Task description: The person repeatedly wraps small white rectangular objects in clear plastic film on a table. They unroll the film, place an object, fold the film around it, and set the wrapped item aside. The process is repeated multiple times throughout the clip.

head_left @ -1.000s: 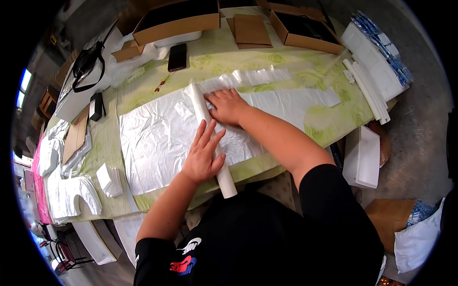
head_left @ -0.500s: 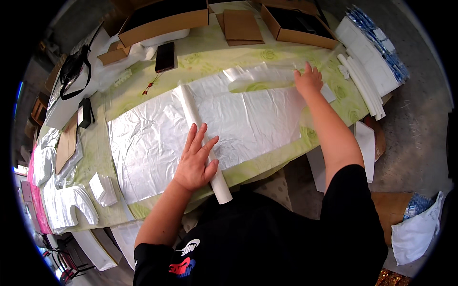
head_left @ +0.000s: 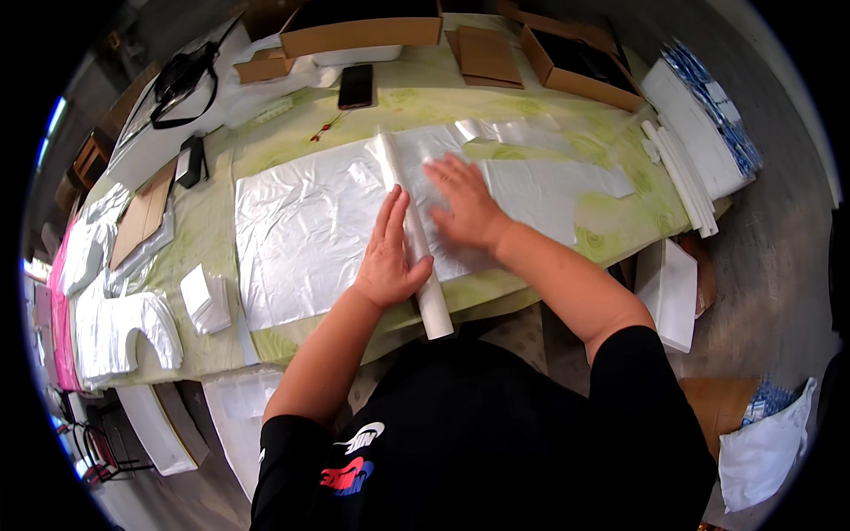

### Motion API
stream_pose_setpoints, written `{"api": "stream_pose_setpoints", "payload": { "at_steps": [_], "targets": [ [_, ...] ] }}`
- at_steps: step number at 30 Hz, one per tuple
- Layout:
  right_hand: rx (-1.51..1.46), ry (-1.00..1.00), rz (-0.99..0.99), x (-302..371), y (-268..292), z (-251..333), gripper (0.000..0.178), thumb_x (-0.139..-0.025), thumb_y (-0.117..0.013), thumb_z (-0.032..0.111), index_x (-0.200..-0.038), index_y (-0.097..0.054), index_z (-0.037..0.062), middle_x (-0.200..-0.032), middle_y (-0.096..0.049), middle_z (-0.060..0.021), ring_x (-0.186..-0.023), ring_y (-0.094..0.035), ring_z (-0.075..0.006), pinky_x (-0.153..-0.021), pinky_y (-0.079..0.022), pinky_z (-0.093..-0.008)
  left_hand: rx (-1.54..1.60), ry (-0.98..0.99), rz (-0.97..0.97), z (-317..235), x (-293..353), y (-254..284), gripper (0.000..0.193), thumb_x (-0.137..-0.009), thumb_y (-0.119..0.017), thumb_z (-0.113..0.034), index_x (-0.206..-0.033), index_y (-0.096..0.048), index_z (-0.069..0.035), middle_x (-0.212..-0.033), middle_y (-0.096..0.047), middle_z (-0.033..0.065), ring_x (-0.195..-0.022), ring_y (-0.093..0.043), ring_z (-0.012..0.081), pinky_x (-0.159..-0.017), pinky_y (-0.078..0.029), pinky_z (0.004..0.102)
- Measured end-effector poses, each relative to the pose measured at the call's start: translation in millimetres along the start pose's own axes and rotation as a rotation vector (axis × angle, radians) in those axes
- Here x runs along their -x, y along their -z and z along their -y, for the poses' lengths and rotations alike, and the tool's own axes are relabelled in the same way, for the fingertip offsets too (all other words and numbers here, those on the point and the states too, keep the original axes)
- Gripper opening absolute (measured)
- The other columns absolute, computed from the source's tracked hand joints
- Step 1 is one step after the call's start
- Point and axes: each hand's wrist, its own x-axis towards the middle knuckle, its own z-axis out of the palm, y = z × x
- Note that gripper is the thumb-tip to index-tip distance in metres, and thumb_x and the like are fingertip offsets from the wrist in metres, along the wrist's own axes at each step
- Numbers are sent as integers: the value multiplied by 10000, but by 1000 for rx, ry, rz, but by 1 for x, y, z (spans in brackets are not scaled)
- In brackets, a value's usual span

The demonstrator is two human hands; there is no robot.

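A white tube (head_left: pixel 433 305) lies slantwise across a shiny translucent plastic sheet (head_left: pixel 297 221) spread on the table. Its near end sticks out past the table's front edge. My left hand (head_left: pixel 390 261) rests on the tube with fingers stretched out flat, thumb over its right side. Just right of the tube, my right hand (head_left: pixel 467 203) is over the sheet, slightly blurred, with its fingers apart and nothing in them. Whether it touches the sheet I cannot tell. A loose plastic strip (head_left: pixel 522 133) lies at the sheet's far right.
At the back are cardboard boxes (head_left: pixel 363 34) and a black phone (head_left: pixel 356 87). Several white tubes (head_left: pixel 682 181) lie by the right edge. On the left are a black device (head_left: pixel 189 164), white folded pieces (head_left: pixel 205 301) and wrapped white curved pieces (head_left: pixel 124 327).
My right hand has come back from the far right end of the sheet to beside the tube. My left hand stays on the tube. The whole view has shifted.
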Motion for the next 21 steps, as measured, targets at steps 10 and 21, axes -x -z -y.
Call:
{"api": "stream_pose_setpoints", "payload": {
  "at_steps": [10, 21],
  "targets": [
    [-396, 157, 119, 15, -21, 125, 380, -821, -706, 126, -1193, -677, 54, -1247, -658, -124, -1267, -539, -351, -1130, -384, -485, -90, -47, 306, 25, -12, 61, 438, -986, -519, -319, -1323, -670, -83, -1495, -570, 106, -1478, -385, 403, -1238, -261, 502],
    [-449, 407, 184, 17, -44, 159, 185, -850, -723, 152, -1027, -738, 99, -1185, -689, -83, -1303, -533, -354, -1157, -366, -533, 95, -14, 122, 47, 14, 106, 331, -996, -558, -318, -1212, -687, -103, -1450, -609, 99, -1516, -355, 355, -1226, -262, 545]
  ]
}}
